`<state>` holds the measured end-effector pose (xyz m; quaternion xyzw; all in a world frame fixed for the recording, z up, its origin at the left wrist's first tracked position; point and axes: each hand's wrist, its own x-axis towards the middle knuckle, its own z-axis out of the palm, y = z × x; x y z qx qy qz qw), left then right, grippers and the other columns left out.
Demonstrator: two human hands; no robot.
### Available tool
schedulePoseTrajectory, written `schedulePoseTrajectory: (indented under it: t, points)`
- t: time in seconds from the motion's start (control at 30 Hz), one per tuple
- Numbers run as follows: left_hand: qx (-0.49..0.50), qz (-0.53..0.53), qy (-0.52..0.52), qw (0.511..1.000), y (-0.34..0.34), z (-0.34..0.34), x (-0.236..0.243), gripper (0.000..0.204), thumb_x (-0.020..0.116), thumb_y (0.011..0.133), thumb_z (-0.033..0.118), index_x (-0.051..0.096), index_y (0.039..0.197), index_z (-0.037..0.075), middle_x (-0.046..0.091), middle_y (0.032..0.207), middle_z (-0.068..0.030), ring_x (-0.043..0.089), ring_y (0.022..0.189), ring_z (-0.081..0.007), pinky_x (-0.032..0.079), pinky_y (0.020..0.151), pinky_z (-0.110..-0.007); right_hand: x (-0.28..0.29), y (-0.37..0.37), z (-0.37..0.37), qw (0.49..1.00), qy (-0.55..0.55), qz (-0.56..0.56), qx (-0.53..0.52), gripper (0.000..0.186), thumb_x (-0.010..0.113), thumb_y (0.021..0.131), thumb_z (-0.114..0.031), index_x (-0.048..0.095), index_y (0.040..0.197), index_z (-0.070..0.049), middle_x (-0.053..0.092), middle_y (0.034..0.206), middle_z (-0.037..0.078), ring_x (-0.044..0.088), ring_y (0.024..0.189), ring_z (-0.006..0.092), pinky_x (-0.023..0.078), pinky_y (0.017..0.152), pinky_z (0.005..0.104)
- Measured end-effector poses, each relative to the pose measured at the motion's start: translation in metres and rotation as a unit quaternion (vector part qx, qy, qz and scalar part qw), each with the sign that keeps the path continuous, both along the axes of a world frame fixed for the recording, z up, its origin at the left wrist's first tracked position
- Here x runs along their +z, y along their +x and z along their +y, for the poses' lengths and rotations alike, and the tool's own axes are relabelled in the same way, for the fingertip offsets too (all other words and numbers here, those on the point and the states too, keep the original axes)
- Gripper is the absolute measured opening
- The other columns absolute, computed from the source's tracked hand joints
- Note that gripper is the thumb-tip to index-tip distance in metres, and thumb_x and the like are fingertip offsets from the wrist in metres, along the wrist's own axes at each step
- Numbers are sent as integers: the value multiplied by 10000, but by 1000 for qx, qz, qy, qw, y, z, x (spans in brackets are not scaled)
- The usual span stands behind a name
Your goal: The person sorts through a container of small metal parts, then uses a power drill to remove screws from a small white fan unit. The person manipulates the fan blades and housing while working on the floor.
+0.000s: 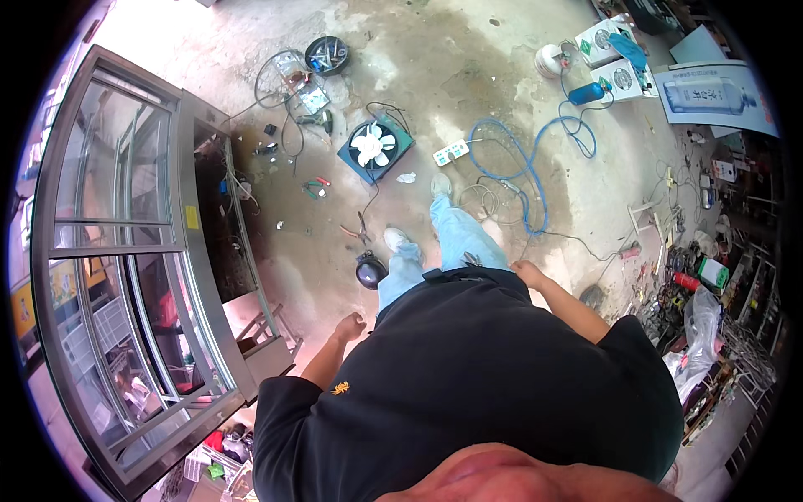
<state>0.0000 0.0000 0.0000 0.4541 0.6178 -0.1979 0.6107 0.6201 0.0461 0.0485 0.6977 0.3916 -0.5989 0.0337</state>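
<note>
My left hand (350,325) hangs at my left side with its fingers curled in, and nothing shows in it. By my right thigh, my right hand (527,274) is also loosely closed, with nothing visible in it. Nearest my left hand, a round black compressor (370,271) sits on the floor beside my left foot. Just beyond it lie pliers with orange handles (355,231). Farther ahead, a fan with white blades (373,145) rests on the floor in a teal-edged square frame. A white power strip (450,153) lies just past my right foot.
A metal-framed glass display cabinet (180,234) stands on my left. Blue hose (535,180) loops across the floor ahead right, near a white gas cylinder (549,61). A black tool bowl (327,55) and a drill (320,120) are at far left. Clutter lines the right wall.
</note>
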Motion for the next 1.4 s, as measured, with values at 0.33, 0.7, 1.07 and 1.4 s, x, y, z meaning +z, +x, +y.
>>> schedulePoseTrajectory:
  t: [0.33, 0.7, 1.07, 1.4]
  points:
    - [105, -28, 45, 993, 68, 46, 33, 385, 653, 914, 333, 652, 1134, 17, 707, 1065, -165, 679, 932, -251, 526, 814, -353, -16, 35, -77, 994, 53, -92, 31, 352, 743, 789, -214, 725, 1065, 4, 700, 1068, 268, 676, 1038, 403, 532, 903, 411]
    - [215, -2, 383, 898, 142, 268, 131, 187, 572, 944, 131, 637, 1002, -35, 675, 816, -79, 642, 689, -153, 515, 616, -268, 220, 108, 176, 900, 386, 102, -172, 375, 600, 960, -178, 589, 1278, 19, 712, 1095, 153, 691, 965, 247, 529, 895, 343]
    - [-124, -40, 179, 975, 214, 252, 55, 375, 485, 975, 246, 649, 1127, -55, 707, 939, -88, 665, 844, -212, 524, 766, -367, 499, 49, 285, 492, 602, 570, 265, 195, 523, 943, -131, 626, 964, 33, 565, 819, 107, 609, 777, 245, 512, 716, 373]
    - [112, -67, -63, 989, 244, 432, 26, 282, 590, 953, 230, 660, 1142, 33, 704, 959, -116, 686, 885, -222, 561, 691, -359, 430, 224, 436, 641, 500, 552, -185, 236, 481, 960, -35, 676, 1059, 53, 684, 886, 135, 661, 766, 193, 541, 702, 313]
